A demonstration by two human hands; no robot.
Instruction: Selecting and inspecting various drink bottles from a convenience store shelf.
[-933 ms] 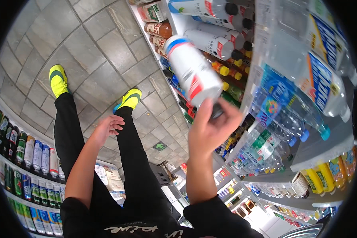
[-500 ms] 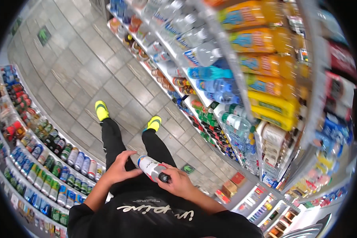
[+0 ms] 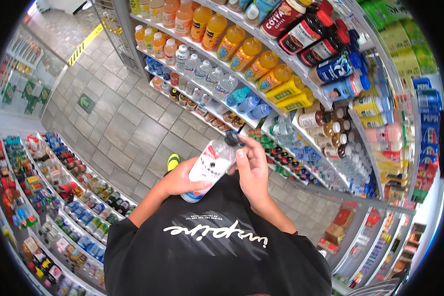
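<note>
A clear bottle with a white, black and red label (image 3: 209, 167) and a black cap (image 3: 232, 138) is held in front of my chest. It leans with its cap toward the upper right. My left hand (image 3: 180, 180) is wrapped round its lower part, the thumb lying across the label. Beside the neck is my right hand (image 3: 254, 165), its thumb and fingers apart and not closed on the bottle. Its fingertips are close to the cap; whether they touch it I cannot tell.
Drink shelves curve along the right, with orange juice bottles (image 3: 208, 30), yellow bottles (image 3: 292, 93) and dark-labelled bottles (image 3: 306, 33). Low shelves of cans and bottles (image 3: 91, 212) run along the left. Grey floor tiles (image 3: 126, 113) lie between. Cardboard boxes (image 3: 339, 224) stand at the lower right.
The bottle has come up closer, and its cap has swung from the lower right to the upper right. My right hand has loosened from the cap end. The view has shifted toward the shelves.
</note>
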